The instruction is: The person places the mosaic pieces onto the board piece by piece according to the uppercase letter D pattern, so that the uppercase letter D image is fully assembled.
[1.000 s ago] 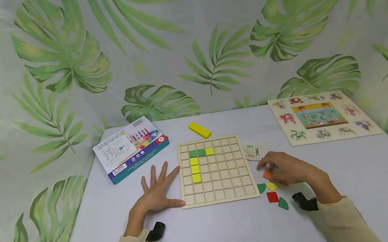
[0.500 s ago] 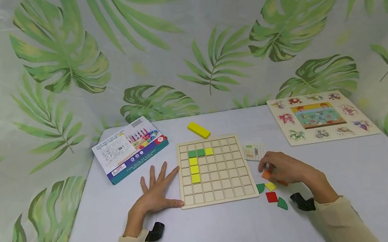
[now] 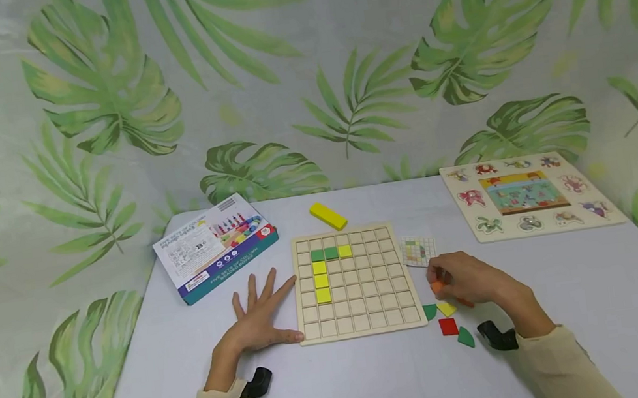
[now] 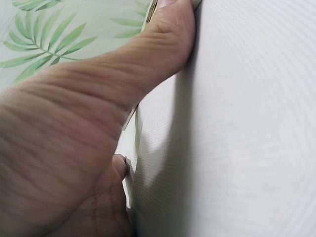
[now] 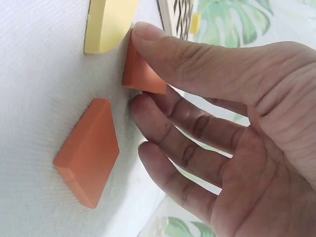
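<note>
Beside the wooden grid board, my left hand lies with its fingers spread, thumb and index fingertip at the board's left edge. Green squares and yellow squares fill several cells at its upper left. On the other side, my right hand pinches an orange tile between thumb and fingers. A second orange tile lies on the cloth below that hand. Close by are a yellow tile, a red square and two green quarter-round pieces.
A printed grid card lies at the board's right edge. Behind the board is a yellow bar. A flat box stands at the back left, and a sea-animal puzzle board lies at the back right.
My right fingertips have closed in around the orange tile, and more of it is now covered. My left hand has stayed at the board's edge.
</note>
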{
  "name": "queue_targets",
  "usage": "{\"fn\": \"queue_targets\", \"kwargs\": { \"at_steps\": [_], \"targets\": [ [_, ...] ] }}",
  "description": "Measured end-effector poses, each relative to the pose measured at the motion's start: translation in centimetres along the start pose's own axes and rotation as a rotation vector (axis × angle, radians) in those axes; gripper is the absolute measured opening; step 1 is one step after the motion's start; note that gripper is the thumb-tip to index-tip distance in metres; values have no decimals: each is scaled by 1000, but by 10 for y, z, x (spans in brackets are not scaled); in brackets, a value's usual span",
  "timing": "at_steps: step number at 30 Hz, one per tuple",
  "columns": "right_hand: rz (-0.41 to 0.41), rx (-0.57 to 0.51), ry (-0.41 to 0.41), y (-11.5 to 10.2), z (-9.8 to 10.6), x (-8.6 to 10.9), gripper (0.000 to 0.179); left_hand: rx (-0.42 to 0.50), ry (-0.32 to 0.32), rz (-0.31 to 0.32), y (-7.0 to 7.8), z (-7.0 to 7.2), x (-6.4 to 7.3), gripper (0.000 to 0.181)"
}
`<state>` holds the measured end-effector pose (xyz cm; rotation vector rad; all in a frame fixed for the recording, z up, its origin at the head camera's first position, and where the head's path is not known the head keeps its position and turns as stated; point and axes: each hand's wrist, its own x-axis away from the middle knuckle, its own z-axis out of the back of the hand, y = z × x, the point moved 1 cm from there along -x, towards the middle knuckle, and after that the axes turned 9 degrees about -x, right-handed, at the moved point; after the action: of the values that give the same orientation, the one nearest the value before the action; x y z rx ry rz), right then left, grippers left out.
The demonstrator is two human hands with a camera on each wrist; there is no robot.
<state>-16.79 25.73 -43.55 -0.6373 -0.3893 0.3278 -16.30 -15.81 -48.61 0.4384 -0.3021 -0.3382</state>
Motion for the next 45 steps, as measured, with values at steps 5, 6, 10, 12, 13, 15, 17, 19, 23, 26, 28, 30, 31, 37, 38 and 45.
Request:
{"fn": "queue_targets", "kwargs": {
  "at_steps": [5,6,10,12,13,15,17,19,23,26,28,30,31,37,38,45],
  "targets": [
    [42,-14,8,-2,2,2,19,8,-6,-6,9,8,4,114],
    [53,-15,9,-3,3,3,17,8,-4,-8,10,9,4,113],
    [81,-8,17,-6,6,5,13,6,-19,1,11,9,4,115],
    [97,7,25,-8,7,6,14,17,-8,-9,10,8,3,115],
    [106,14,30,-9,8,6,15,16,-9,-10,9,7,3,116],
    [133,25,39,-10,9,6,18,10,-7,-9,6,5,3,117],
    [166,35,44,-12,9,4,17,-5,-13,3,4,4,3,118],
    [204,41,49,-15,10,1,16,-13,-14,9,4,4,3,118],
    [249,42,52,-22,11,-5,17,8,-2,-2,7,8,6,115],
    [257,32,36,-27,10,-9,18,25,2,-11,9,9,7,115],
    [266,28,26,-29,8,-11,17,30,9,-20,8,8,7,115],
    [278,19,23,-31,6,-15,17,33,18,-32,6,6,6,115],
    [286,13,22,-33,5,-16,16,35,19,-30,6,6,6,115],
    [330,-23,19,-46,-3,-26,11,38,8,-22,9,8,6,116],
    [336,-23,21,-48,-5,-28,10,38,6,-22,9,8,6,115],
    [299,-14,20,-61,-16,-39,2,18,14,-18,6,4,5,116]
  ]
}}
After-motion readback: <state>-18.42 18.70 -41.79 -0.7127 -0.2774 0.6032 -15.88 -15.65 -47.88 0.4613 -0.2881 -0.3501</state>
